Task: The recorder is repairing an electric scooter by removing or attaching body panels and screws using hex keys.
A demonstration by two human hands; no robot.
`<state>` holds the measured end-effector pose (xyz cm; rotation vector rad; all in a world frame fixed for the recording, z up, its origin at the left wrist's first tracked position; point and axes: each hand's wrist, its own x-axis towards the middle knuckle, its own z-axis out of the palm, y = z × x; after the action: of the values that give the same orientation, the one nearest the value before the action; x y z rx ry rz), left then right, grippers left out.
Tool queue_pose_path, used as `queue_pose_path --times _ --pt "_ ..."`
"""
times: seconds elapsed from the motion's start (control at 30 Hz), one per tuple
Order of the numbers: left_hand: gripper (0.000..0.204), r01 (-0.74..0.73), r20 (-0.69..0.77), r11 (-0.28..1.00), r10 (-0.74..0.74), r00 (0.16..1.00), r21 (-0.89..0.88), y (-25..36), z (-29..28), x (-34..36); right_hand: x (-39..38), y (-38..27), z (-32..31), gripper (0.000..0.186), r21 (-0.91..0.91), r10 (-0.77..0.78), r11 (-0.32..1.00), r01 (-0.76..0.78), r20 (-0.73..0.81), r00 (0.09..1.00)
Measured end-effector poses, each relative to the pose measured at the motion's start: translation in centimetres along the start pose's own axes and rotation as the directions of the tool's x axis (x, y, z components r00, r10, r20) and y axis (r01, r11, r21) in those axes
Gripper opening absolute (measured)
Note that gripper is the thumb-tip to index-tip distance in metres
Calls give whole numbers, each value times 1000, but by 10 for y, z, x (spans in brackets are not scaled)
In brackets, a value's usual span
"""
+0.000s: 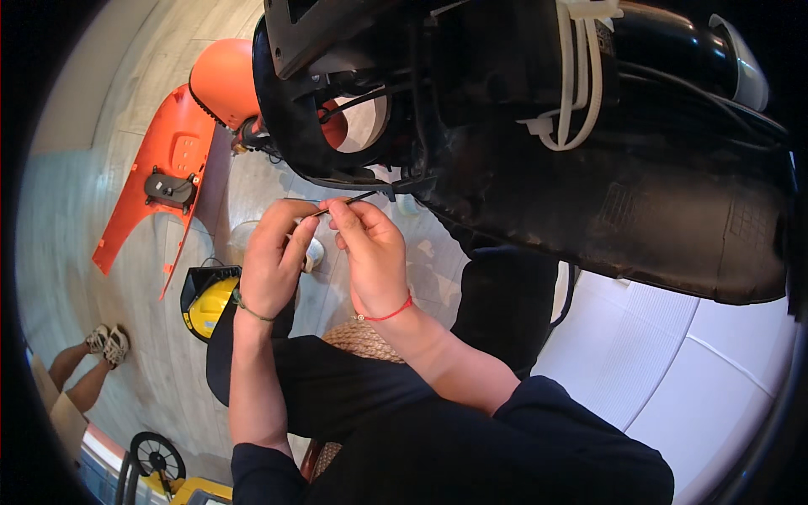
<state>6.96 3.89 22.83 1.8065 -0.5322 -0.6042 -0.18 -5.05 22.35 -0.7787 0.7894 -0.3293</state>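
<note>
A thin black cable [363, 197] reaches down from the lower edge of a large black plastic body [522, 194], which looks like part of a scooter or other small vehicle. My left hand [276, 257] pinches the cable's near end between thumb and forefinger. Close beside it, my right hand [373, 257] pinches the same cable slightly nearer the body. The fingertips of both hands almost meet, and they partly hide the end of the cable. A small dark clip [388, 192] sits at the body's edge, where the cable comes up to it.
White looped cables [581, 93] hang from the black body. On the floor at left lie an orange panel [160, 160] with a dark unit and a rounded orange shell [225, 82]. A yellow-and-black part [210, 310] rests near my knee. Someone's legs [80, 370] show at far left.
</note>
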Motion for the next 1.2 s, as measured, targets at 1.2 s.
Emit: queue_pose_path --times 1.2 --pt "31 433 327 667 -286 900 -606 -10 -9 7 10 9 -5 18 36 10 999 -11 26 1000"
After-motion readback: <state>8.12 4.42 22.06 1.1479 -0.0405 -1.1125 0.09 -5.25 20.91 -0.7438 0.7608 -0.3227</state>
